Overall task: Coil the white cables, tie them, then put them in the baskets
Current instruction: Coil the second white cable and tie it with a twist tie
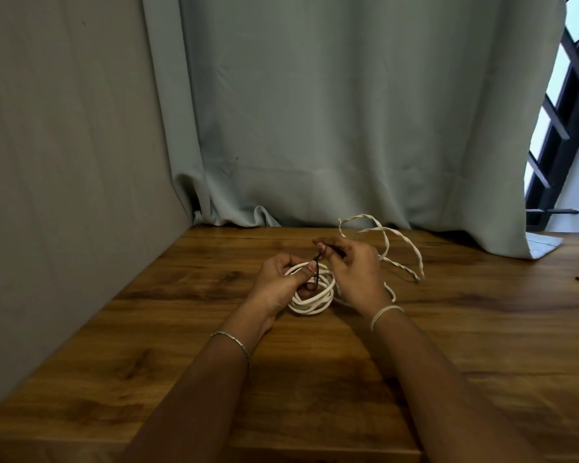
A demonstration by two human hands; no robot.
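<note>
Two bare forearms reach over the table point(181, 329). The left hand point(278, 282) is closed on the coil point(315, 304), mid-table. The right hand point(355, 272) pinches a dark tie point(317, 272), apparently looped round the coil. A loose cable point(401, 242) lies farther right, near the curtain point(348, 111).

Coiled cable point(311, 300): white; twisted cable point(403, 247), far right: white, spiral pattern; tie point(317, 270): dark brown; counter point(188, 295): warm brown woodgrain; curtain point(348, 111): pale grey-green; wall point(64, 145): grey.
</note>
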